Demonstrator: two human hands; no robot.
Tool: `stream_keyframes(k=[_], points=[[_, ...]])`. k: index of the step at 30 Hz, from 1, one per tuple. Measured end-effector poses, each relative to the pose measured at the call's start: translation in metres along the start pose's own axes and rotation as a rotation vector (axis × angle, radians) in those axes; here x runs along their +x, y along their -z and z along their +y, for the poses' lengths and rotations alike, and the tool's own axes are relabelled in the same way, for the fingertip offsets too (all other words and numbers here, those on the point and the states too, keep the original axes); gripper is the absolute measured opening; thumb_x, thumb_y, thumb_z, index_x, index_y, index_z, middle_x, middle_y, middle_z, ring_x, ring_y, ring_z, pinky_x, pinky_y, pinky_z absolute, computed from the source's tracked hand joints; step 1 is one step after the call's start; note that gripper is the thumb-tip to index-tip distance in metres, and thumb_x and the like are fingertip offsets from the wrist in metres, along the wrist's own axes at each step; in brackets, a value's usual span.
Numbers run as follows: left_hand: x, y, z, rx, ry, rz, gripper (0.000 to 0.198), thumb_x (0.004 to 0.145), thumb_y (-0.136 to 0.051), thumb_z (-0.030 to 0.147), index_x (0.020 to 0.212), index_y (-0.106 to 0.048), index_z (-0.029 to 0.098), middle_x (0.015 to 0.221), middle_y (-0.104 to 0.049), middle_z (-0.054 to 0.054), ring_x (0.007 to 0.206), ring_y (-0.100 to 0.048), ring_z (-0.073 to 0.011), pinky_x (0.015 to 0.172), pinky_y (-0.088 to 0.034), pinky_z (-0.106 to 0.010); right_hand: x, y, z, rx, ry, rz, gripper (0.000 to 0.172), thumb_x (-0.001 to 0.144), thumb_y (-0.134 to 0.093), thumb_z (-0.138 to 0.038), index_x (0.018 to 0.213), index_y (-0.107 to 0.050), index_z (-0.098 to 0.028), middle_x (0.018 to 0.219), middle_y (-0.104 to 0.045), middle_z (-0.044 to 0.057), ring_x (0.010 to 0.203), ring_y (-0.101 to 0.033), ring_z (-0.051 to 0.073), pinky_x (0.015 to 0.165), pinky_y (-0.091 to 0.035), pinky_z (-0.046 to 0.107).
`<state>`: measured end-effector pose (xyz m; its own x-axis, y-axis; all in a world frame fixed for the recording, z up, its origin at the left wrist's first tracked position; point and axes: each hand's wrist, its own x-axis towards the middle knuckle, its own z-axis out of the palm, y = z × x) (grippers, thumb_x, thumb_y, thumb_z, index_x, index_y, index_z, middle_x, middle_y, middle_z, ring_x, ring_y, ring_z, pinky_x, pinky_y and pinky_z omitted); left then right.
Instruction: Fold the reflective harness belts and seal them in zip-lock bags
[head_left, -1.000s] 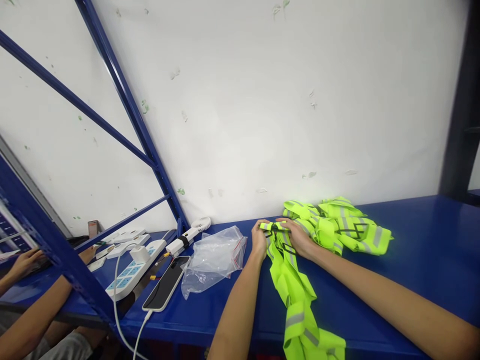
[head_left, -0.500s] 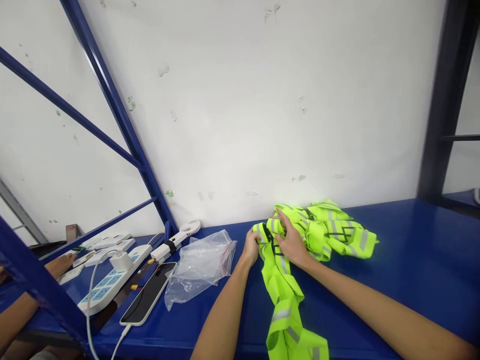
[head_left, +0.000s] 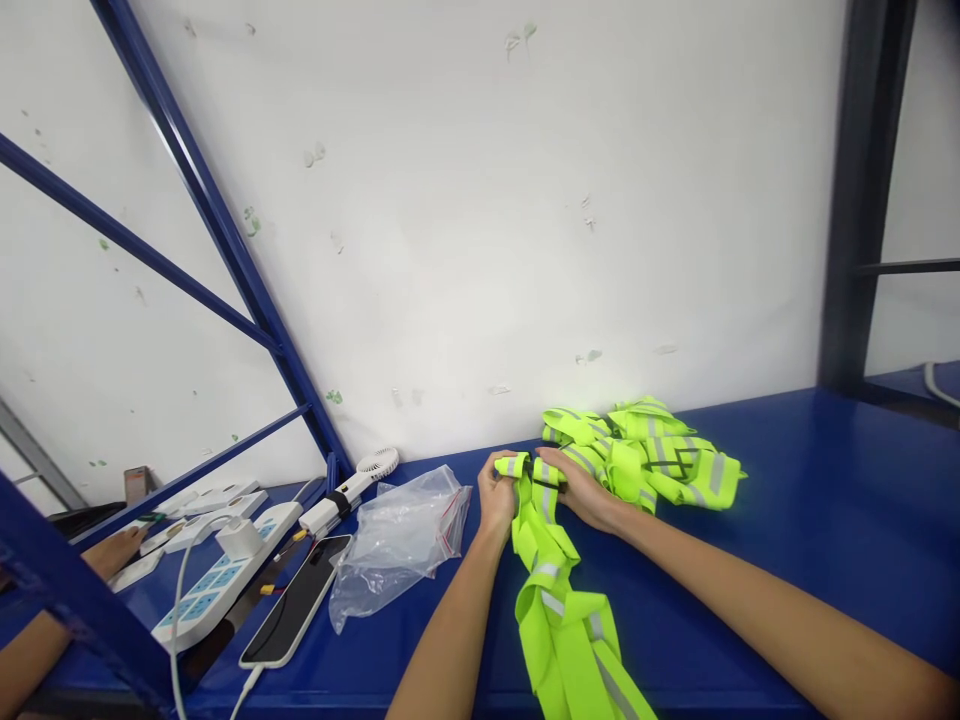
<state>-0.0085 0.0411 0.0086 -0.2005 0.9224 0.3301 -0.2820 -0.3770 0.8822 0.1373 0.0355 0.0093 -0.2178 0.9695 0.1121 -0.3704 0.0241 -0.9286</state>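
Observation:
A neon yellow reflective strap [head_left: 541, 545] with grey bands and black fittings runs from my hands down toward the front edge of the blue tabletop. My left hand [head_left: 495, 496] is closed on its upper end, where the band folds over. On the other side of the black fitting, my right hand [head_left: 589, 494] grips the same upper part; its fingertips are partly hidden behind the band. Right beside and behind my right hand lies a loose heap of matching reflective straps [head_left: 637, 455].
Left of my hands lie a clear plastic bag [head_left: 405, 535], a phone [head_left: 296, 605] on a charging cable, a small white fan [head_left: 349, 495] and a power strip [head_left: 225, 585]. A blue frame post [head_left: 217, 230] slants up there. Another person's hand [head_left: 112, 555] rests beyond it.
My right hand has come down and toward me, off the heap's edge. The held strap now stands apart from the heap, its upper end spread between both hands.

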Motion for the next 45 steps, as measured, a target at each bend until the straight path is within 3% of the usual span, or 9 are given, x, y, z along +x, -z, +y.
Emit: stream_keyframes(k=[4, 8, 14, 20, 25, 29, 38, 43, 45], points=[[0.0, -0.003, 0.002, -0.072, 0.051, -0.015, 0.016, 0.06, -0.061, 0.019, 0.075, -0.066, 0.017, 0.084, -0.068, -0.003, 0.081, -0.06, -0.0192, 0.076, -0.044, -0.028, -0.002, -0.006, -0.007, 0.034, 0.032, 0.069, 0.051, 0.073, -0.069, -0.032, 0.121, -0.055, -0.023, 0.092, -0.072, 0.007, 0.09, -0.07, 0.027, 0.077, -0.056, 0.039], [-0.002, -0.005, 0.011, -0.268, 0.194, -0.096, 0.044, 0.069, -0.051, 0.039, 0.108, -0.063, 0.021, 0.105, -0.067, -0.008, 0.089, -0.064, -0.0237, 0.078, -0.049, -0.036, -0.004, -0.009, -0.019, 0.053, 0.156, 0.192, 0.075, 0.064, -0.076, -0.027, 0.132, -0.047, -0.022, 0.099, -0.071, 0.007, 0.091, -0.069, 0.027, 0.082, -0.056, 0.04], [-0.011, -0.016, 0.009, -0.247, 0.406, -0.133, 0.052, 0.075, -0.053, 0.049, 0.115, -0.06, 0.016, 0.102, -0.068, -0.011, 0.085, -0.065, -0.0247, 0.072, -0.052, -0.035, -0.004, -0.004, -0.024, -0.103, 0.23, 0.192, 0.052, 0.063, -0.073, -0.023, 0.114, -0.062, -0.02, 0.105, -0.071, 0.007, 0.094, -0.068, 0.028, 0.082, -0.055, 0.039], [-0.01, -0.013, 0.011, -0.21, 0.49, -0.246, 0.061, 0.078, -0.051, 0.06, 0.118, -0.061, 0.014, 0.095, -0.07, -0.012, 0.082, -0.067, -0.0264, 0.069, -0.053, -0.036, -0.008, -0.001, -0.022, -0.346, 0.337, 0.145, 0.047, 0.071, -0.064, -0.026, 0.117, -0.054, -0.026, 0.109, -0.066, 0.003, 0.097, -0.063, 0.024, 0.08, -0.052, 0.035], [-0.008, -0.007, 0.02, -0.234, 0.578, -0.329, 0.078, 0.077, -0.043, 0.075, 0.122, -0.059, 0.014, 0.1, -0.069, -0.014, 0.085, -0.067, -0.028, 0.073, -0.053, -0.038, -0.014, 0.0, -0.027, -0.621, 0.495, 0.085, 0.042, 0.082, -0.055, -0.026, 0.123, -0.048, -0.027, 0.126, -0.056, 0.004, 0.117, -0.052, 0.025, 0.097, -0.042, 0.04], [-0.007, -0.01, 0.018, -0.241, 0.568, -0.272, 0.078, 0.079, -0.04, 0.075, 0.123, -0.057, 0.013, 0.101, -0.069, -0.014, 0.088, -0.067, -0.0283, 0.075, -0.052, -0.038, -0.012, 0.002, -0.027, -0.694, 0.64, 0.058, 0.036, 0.077, -0.055, -0.019, 0.112, -0.054, -0.024, 0.116, -0.059, 0.005, 0.113, -0.052, 0.025, 0.101, -0.036, 0.042], [-0.001, -0.008, 0.009, -0.384, 0.452, -0.117, 0.045, 0.07, -0.069, 0.045, 0.103, -0.06, 0.016, 0.082, -0.067, -0.005, 0.078, -0.066, -0.0222, 0.073, -0.052, -0.032, -0.013, -0.003, -0.026, -0.47, 0.466, 0.116, 0.014, 0.073, -0.066, -0.034, 0.08, -0.064, -0.022, 0.132, -0.054, 0.007, 0.129, -0.042, 0.03, 0.108, -0.028, 0.045], [-0.009, -0.011, 0.018, -0.391, 0.347, -0.164, 0.039, 0.068, -0.075, 0.037, 0.099, -0.062, 0.017, 0.088, -0.068, -0.004, 0.077, -0.065, -0.019, 0.076, -0.05, -0.032, -0.015, -0.007, -0.031, -0.242, 0.303, 0.229, 0.073, 0.067, -0.073, -0.034, 0.134, -0.045, -0.033, 0.131, -0.056, 0.006, 0.114, -0.056, 0.029, 0.09, -0.047, 0.041], [-0.012, -0.012, 0.023, -0.379, 0.294, -0.187, 0.034, 0.067, -0.074, 0.029, 0.098, -0.063, 0.017, 0.092, -0.068, -0.004, 0.077, -0.064, -0.0169, 0.076, -0.049, -0.031, -0.015, -0.007, -0.029, -0.125, 0.168, 0.211, 0.077, 0.068, -0.071, -0.032, 0.138, -0.039, -0.034, 0.111, -0.066, 0.005, 0.091, -0.065, 0.026, 0.074, -0.052, 0.037]])
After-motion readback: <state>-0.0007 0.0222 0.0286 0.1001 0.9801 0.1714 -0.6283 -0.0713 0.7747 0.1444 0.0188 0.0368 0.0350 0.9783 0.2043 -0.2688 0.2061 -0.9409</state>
